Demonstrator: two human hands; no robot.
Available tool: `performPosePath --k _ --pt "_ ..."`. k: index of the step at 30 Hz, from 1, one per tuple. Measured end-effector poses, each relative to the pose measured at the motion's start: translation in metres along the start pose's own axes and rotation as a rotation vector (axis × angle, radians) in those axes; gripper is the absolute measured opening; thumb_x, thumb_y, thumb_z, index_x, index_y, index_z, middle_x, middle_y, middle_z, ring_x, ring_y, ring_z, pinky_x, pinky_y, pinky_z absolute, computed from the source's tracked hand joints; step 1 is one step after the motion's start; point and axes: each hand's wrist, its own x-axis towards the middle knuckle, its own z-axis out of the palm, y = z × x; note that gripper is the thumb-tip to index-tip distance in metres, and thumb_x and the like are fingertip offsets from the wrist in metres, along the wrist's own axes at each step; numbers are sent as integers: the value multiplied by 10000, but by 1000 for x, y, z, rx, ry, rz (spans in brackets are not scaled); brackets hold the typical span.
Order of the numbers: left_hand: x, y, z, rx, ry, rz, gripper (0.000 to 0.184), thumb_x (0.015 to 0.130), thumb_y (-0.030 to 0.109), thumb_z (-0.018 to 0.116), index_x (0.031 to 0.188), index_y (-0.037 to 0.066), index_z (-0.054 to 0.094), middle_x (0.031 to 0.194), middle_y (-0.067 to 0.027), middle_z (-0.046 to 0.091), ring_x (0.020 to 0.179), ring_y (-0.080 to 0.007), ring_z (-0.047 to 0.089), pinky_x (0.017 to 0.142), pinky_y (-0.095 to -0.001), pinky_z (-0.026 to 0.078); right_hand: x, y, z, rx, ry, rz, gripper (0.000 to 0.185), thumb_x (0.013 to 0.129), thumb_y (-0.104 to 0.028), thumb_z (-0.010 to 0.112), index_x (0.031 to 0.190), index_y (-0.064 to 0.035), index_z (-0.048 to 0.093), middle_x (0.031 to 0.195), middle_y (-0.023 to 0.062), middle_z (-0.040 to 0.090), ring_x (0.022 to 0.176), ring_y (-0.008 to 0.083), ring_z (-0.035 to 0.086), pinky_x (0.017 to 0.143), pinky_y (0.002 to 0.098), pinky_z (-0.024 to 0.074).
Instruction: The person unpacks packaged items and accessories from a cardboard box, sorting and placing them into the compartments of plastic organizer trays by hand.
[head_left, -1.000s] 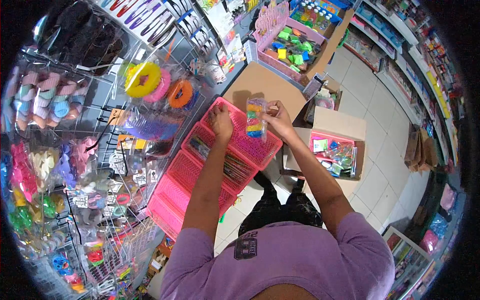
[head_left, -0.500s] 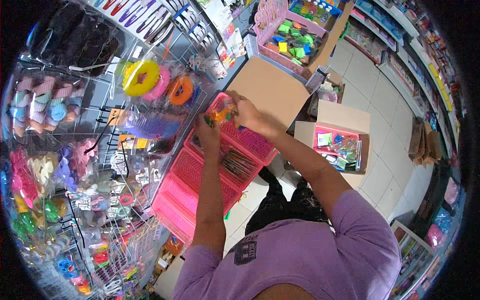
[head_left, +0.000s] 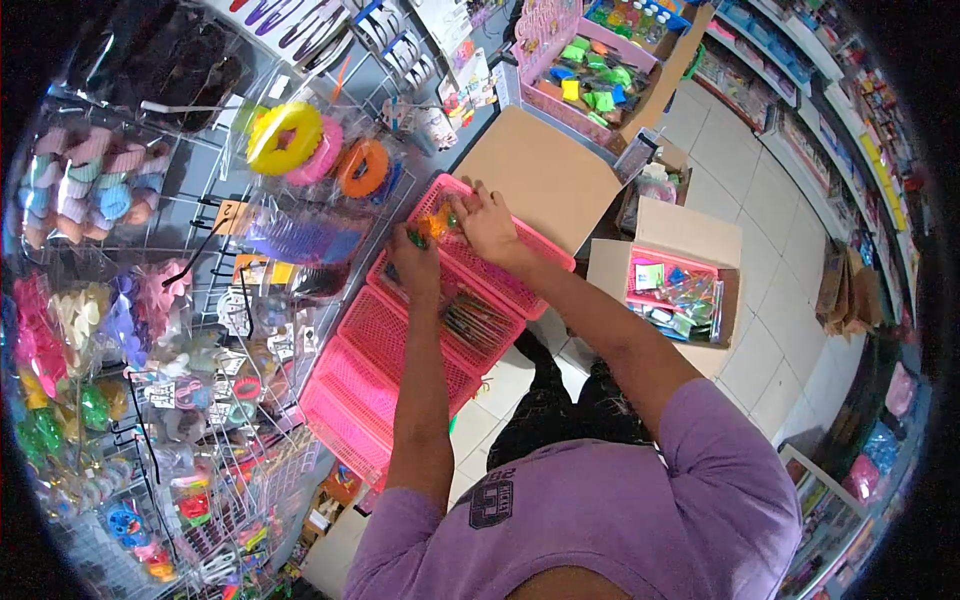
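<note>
My left hand is at the near-left end of a pink mesh basket, fingers curled by small green and orange shiny items. What exactly it grips is hidden. Over the same basket, my right hand has its fingers apart, the tips touching the orange pieces and the basket's inside. The kind of these pieces is too small to tell. Beside it, another pink basket holds a row of thin, dark, pen-like sticks. More pink baskets stand in line toward me.
A wire rack of hair accessories, with yellow coil bands, rises on the left. Behind the baskets lies a brown cardboard surface. A pink bin of colourful pieces is beyond. An open carton stands on the tiled floor, right.
My right hand has lowered, its fingers spreading from a bunched hold. The orange and green items sit lower in the far basket, and that basket's right end shows farther out.
</note>
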Motion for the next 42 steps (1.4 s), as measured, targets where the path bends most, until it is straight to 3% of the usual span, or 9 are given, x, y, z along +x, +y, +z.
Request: performPosePath --k 12,15,21,24,27,32,36,39,42 --pt "6 7 24 145 -4 -9 322 789 222 618 983 -19 526 933 -236 556 936 -400 501 789 -487 397 -9 15 6 200 105 -14 581 731 -348 606 1192 -13 495 1183 160 449 1182 328 346 963 440 335" --pt "3 2 40 257 62 214 348 794 254 610 993 -26 552 922 -255 571 916 -414 529 789 -497 412 -9 18 13 244 77 -3 608 719 -358 619 1195 -2 489 1193 175 433 1174 333 351 951 438 346" --pt "7 -11 42 317 -234 95 297 768 229 626 931 -18 609 862 -249 596 810 -402 585 786 -501 441 -9 17 20 214 134 -19 609 729 -364 613 1195 8 485 1189 187 433 1167 348 351 966 447 339" --pt "11 -19 49 380 -227 177 273 751 181 628 943 -11 609 876 -236 599 848 -382 589 768 -492 451 -8 14 14 279 53 43 571 745 -346 602 1178 10 499 1197 186 437 1177 350 341 961 452 349" --pt "18 1 47 504 -422 81 287 714 135 622 967 -2 627 1037 -186 577 1041 -344 515 973 -429 360 -5 14 13 298 133 50 535 749 -334 601 1171 -18 515 1198 175 437 1182 352 335 933 462 373" --pt "27 -45 58 322 -497 267 264 743 128 608 974 1 631 994 -206 606 939 -326 579 869 -430 442 -7 13 23 277 210 53 540 678 -278 659 1166 -79 539 1176 170 429 1072 342 409 829 450 446" --pt "28 -30 20 -182 -328 30 251 760 165 636 954 5 637 897 -215 636 820 -309 625 728 -413 486 -6 24 22 428 311 -13 388 714 -258 631 1042 -52 606 1113 170 492 1032 336 435 873 428 401" --pt "18 13 -12 -35 -106 -95 286 744 198 678 945 0 634 799 -195 640 763 -302 620 687 -387 474 -4 35 17 580 164 27 360 716 -219 619 1025 -35 600 1078 196 501 999 361 464 855 426 405" --pt "10 0 7 119 -75 -11 275 751 192 681 943 -1 638 725 -139 599 656 -248 575 627 -331 462 -6 29 2 551 374 116 330 720 -191 602 1000 -18 590 1079 208 492 977 368 480 830 426 417"
